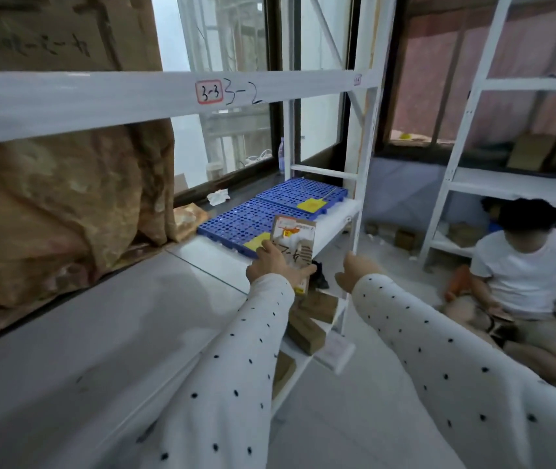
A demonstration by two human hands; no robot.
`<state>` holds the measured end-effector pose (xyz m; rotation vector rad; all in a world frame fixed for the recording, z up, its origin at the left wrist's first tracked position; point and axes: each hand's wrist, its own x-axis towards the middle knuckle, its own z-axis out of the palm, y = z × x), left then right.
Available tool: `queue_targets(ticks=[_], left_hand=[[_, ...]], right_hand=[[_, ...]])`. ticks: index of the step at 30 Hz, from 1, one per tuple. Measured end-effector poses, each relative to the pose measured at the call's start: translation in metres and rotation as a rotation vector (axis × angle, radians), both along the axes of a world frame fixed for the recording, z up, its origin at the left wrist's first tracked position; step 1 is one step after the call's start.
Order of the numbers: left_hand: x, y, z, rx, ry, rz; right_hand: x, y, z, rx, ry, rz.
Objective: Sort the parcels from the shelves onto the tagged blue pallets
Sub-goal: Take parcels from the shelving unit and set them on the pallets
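Observation:
My left hand (275, 267) grips a small flat cardboard parcel (293, 242) with a printed label and handwriting, held upright just in front of the near blue pallet (236, 225). That pallet carries a yellow tag (257, 242) at its front corner. A second blue pallet (298, 194) with its own yellow tag (311, 205) lies behind it on the same white shelf. My right hand (354, 270) hovers to the right of the parcel, fingers loosely curled, holding nothing. Both arms wear white sleeves with dark dots.
A white shelf beam marked "3-3" and "3-2" (226, 91) crosses above. Several brown boxes (307, 324) sit on the lower shelf. A brown curtain (66, 204) hangs at left. A person in a white shirt (527, 265) sits on the floor by another rack (466, 184).

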<state>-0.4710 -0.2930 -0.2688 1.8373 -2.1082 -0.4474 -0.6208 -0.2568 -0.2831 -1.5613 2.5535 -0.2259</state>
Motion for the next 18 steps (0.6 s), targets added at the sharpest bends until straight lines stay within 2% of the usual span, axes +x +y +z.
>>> queue_targets(ticks=[10, 18], left_hand=[[-0.066, -0.047, -0.021, 0.028, -0.007, 0.088], [-0.103, -0.121, -0.026, 0.099, 0.003, 0.150]], right_hand=[[-0.062, -0.036, -0.020, 0.066, 0.001, 0.026], [-0.092, -0.115, -0.027, 0.076, -0.052, 0.090]])
